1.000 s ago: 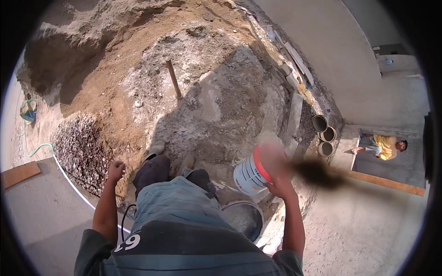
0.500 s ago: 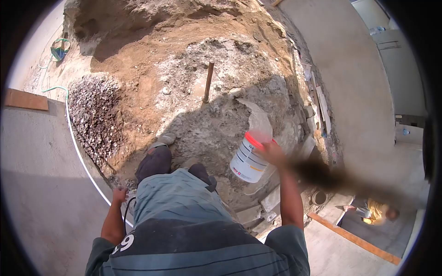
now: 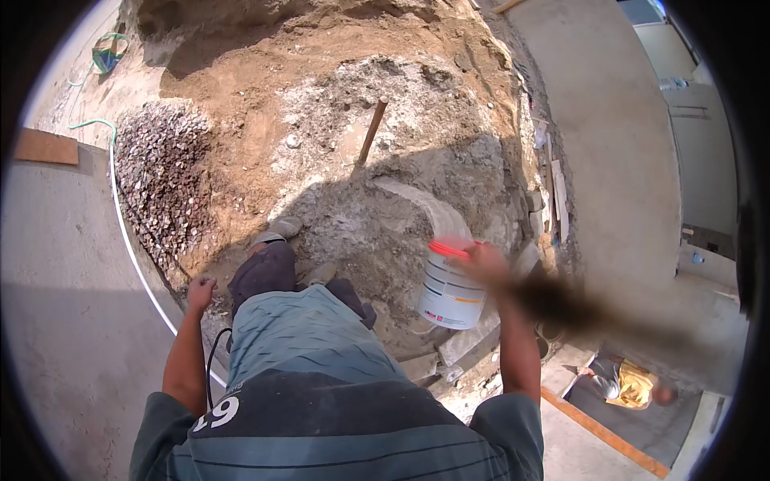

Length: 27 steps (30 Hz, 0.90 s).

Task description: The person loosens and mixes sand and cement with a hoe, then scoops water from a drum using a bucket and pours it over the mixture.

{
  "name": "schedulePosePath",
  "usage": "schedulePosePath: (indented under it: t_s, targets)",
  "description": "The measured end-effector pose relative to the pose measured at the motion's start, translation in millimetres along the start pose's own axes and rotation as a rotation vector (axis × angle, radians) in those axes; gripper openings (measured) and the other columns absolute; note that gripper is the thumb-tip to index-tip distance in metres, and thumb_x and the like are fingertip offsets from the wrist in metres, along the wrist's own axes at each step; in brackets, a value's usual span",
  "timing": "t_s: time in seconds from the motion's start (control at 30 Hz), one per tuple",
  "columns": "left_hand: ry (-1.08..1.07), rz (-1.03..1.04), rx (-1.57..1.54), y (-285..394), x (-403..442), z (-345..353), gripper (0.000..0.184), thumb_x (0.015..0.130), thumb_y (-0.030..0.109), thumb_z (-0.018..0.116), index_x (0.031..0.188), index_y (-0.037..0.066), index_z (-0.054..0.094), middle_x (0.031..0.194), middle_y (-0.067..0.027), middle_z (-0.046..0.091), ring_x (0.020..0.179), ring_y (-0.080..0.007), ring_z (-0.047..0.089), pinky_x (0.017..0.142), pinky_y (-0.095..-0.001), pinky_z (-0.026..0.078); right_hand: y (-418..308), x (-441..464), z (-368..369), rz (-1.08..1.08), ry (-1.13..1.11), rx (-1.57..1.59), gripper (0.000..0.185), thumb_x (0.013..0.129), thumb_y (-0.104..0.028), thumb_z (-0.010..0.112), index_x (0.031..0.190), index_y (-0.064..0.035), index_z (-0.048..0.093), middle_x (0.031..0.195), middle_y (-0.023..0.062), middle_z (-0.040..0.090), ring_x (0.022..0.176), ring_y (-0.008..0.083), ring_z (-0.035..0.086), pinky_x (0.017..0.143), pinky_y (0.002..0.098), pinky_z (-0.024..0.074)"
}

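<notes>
Muddy ground (image 3: 341, 212), bucket (image 3: 451, 295) in right hand (image 3: 484, 264)

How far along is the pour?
Done: the grey mix looks wet in places, with a puddle beside the wooden stick. In hand: the right hand tips the white bucket, and liquid streams out over its red rim. Remaining: the liquid in the air has yet to land; how much is inside the bucket can't be seen.
</notes>
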<state>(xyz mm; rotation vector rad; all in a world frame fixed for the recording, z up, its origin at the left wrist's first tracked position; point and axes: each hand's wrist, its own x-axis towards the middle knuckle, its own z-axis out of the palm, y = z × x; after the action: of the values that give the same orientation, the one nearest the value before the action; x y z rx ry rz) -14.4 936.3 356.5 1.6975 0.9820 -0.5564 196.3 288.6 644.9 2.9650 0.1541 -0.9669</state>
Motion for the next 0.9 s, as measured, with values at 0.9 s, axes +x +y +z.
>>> schedulePosePath:
  t_s: [0.9]
  targets:
    - [-0.186,-0.107,0.155,27.5,14.4,13.6,0.025,0.091,0.029,0.063,0.102,0.006,0.061,0.084,-0.0057,0.066,0.06,-0.0137,0.06,0.049,-0.0284,0.048,-12.6,-86.5,-14.3,0.065,-0.24,-0.19,0.058,0.059,-0.059,0.077,0.08,-0.0052,0.075,0.08,0.0173,0.07,0.08,0.0343,0.069,0.075,0.0432,0.0539]
